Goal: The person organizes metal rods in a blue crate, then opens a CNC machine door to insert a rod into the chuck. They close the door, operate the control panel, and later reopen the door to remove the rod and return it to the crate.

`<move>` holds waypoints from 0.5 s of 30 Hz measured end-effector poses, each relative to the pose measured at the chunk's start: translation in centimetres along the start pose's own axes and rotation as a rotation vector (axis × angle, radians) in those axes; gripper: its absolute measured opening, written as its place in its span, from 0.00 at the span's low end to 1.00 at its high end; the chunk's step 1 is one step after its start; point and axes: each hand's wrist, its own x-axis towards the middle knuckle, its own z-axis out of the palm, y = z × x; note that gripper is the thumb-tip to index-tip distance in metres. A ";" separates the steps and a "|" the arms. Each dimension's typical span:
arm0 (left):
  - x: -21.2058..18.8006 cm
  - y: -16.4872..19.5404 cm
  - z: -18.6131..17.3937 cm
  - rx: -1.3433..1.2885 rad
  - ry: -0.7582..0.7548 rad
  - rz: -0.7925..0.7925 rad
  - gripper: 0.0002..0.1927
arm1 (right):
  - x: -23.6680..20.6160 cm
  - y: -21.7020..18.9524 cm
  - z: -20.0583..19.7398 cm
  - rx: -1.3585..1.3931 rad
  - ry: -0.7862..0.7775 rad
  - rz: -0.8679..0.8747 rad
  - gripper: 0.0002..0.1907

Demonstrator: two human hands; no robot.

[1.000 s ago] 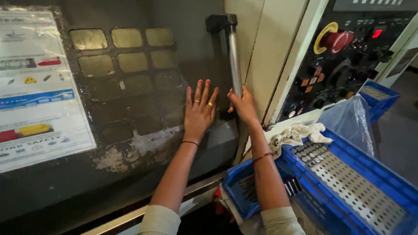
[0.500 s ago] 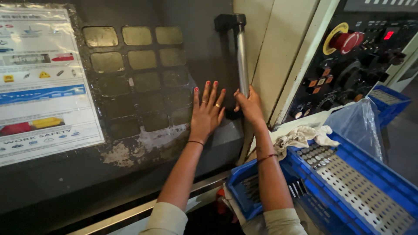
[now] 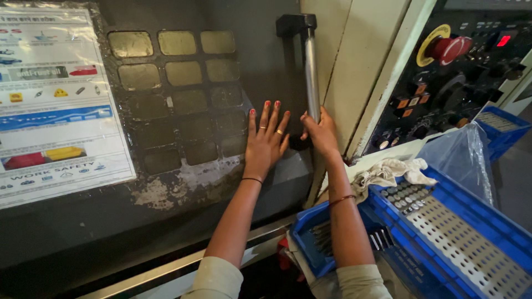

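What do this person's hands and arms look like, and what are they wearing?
Left hand: red-painted nails, two gold rings, thin dark wrist band. Right hand: thin red band on the forearm. Both arms are bare to the elbow, with pale sleeves pushed up.

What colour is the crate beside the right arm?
The crate is blue, with a pale grey perforated insert inside; it shows best, and only, in the head view.

Two hands are up on the machine door: the left hand (image 3: 266, 138) and the right hand (image 3: 318, 133). One steel door handle (image 3: 311, 72) stands at upper centre. One poster (image 3: 55, 105) hangs at the left. One red emergency button (image 3: 449, 49) sits upper right. Two blue crates show: one large crate (image 3: 471, 210) lower right, one small crate (image 3: 501, 130) at the right edge. One white rag (image 3: 388, 173) lies between.
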 end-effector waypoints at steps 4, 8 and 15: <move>-0.1 -0.1 -0.2 -0.050 0.043 -0.007 0.34 | 0.2 0.6 0.0 -0.018 0.021 0.029 0.12; -0.2 -0.1 -0.4 -0.110 0.067 -0.013 0.33 | 0.4 0.9 -0.2 -0.019 0.010 0.015 0.11; -0.2 0.0 -0.2 -0.087 0.034 -0.010 0.34 | 0.0 0.2 0.0 0.006 0.010 0.042 0.11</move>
